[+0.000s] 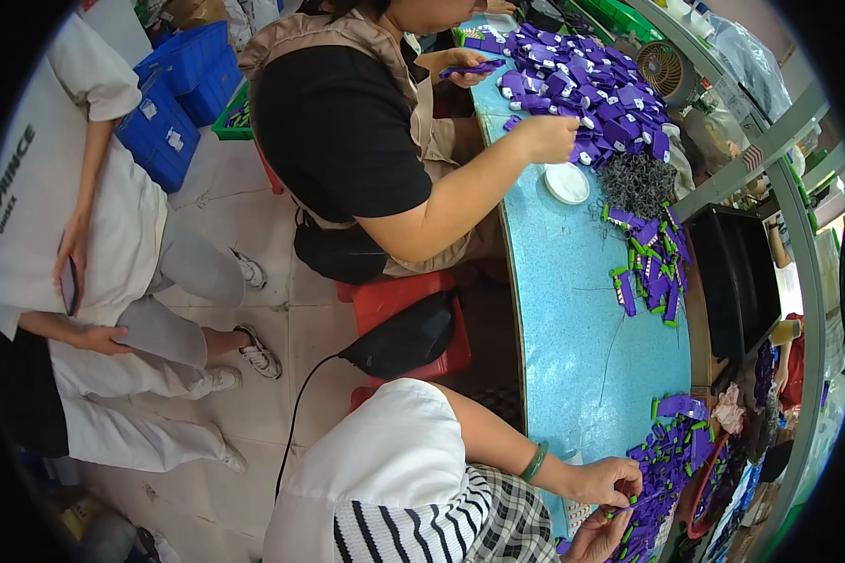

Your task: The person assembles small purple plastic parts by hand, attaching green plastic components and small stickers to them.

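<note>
At the lower right, my left hand (610, 483), with a green bangle on its wrist, is closed with fingertips pinched on a small purple plastic piece with green ends (621, 510). Just below it, my right hand (596, 540) closes on the same piece from the other side; part of it is cut off by the lower edge. The fingers partly cover the piece, so its exact kind is hidden. Close beside both hands spreads a heap of small purple and green plastic parts (662, 460). A white patterned item (577, 514) lies partly under my hands.
On the light blue table (582, 357) lie purple-green pieces (652, 263), a tangle of dark wire-like bits (638, 183), a white round dish (567, 184) and a big purple pile (582, 89). A black tray (737, 281) stands beyond. A co-worker (347, 141) sits alongside; people stand behind.
</note>
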The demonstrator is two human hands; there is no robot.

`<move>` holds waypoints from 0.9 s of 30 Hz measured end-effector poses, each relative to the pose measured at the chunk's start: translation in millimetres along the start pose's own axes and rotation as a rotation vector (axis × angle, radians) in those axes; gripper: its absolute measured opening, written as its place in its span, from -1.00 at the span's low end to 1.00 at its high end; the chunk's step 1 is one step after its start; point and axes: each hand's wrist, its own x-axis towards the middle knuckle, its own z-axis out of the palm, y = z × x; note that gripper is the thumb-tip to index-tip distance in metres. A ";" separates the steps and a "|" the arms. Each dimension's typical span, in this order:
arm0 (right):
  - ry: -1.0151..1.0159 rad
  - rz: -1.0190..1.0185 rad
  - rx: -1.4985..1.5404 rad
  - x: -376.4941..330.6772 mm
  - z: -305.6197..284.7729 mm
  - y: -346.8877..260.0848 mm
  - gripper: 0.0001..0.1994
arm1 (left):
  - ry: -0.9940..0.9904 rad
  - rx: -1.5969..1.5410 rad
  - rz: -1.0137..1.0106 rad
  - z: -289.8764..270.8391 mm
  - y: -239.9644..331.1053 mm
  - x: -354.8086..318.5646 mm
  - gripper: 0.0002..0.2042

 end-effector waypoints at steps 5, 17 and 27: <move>0.317 -0.178 -0.295 -7.9 3.2 0.5 -0.69 | -0.006 -0.197 -0.059 -10.9 16.4 2.9 -0.91; 0.276 -0.795 -1.462 -17.7 9.3 -11.7 -0.75 | -0.043 -0.332 -0.147 -20.3 8.7 3.2 -0.92; -0.425 -0.375 -1.539 -10.0 -13.2 -45.2 -0.87 | -0.347 0.352 -0.083 -14.4 7.6 -9.7 -0.88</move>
